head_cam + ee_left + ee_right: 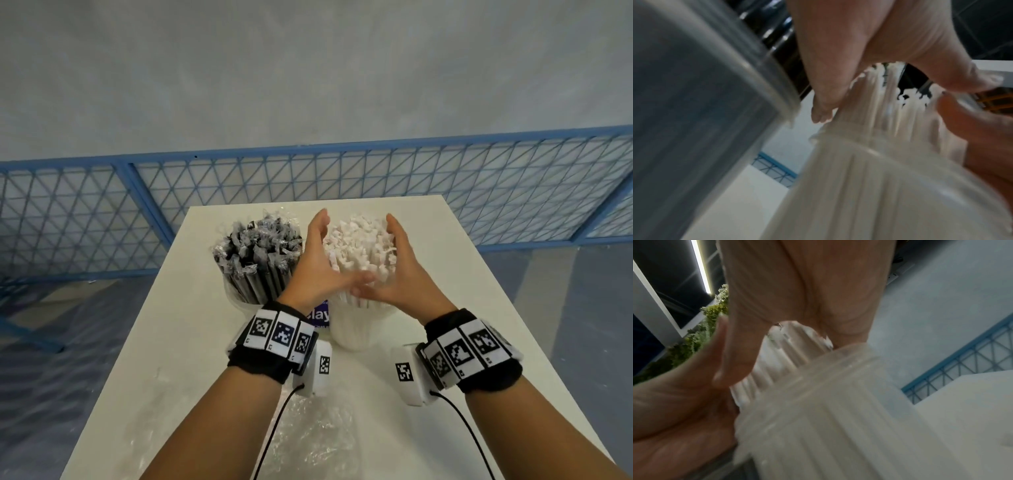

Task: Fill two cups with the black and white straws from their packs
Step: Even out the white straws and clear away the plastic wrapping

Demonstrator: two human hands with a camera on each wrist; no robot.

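Observation:
Two clear cups stand on the white table (171, 342). The left cup (236, 298) holds wrapped black straws (257, 253). In the right cup (352, 329) stands a splayed bundle of white straws (359, 243). My left hand (317, 263) and right hand (407, 270) press the bundle from either side, fingers straight, thumbs meeting in front. The left wrist view shows the left hand (859, 40) against the white straws (879, 105) above the cup (879, 186). In the right wrist view the right hand (797, 288) lies along the white straws (781, 356).
A crumpled clear plastic pack (308, 435) lies on the table's near part between my forearms. A purple label (320, 315) shows between the cups. A blue mesh fence (342, 178) runs behind the table's far edge.

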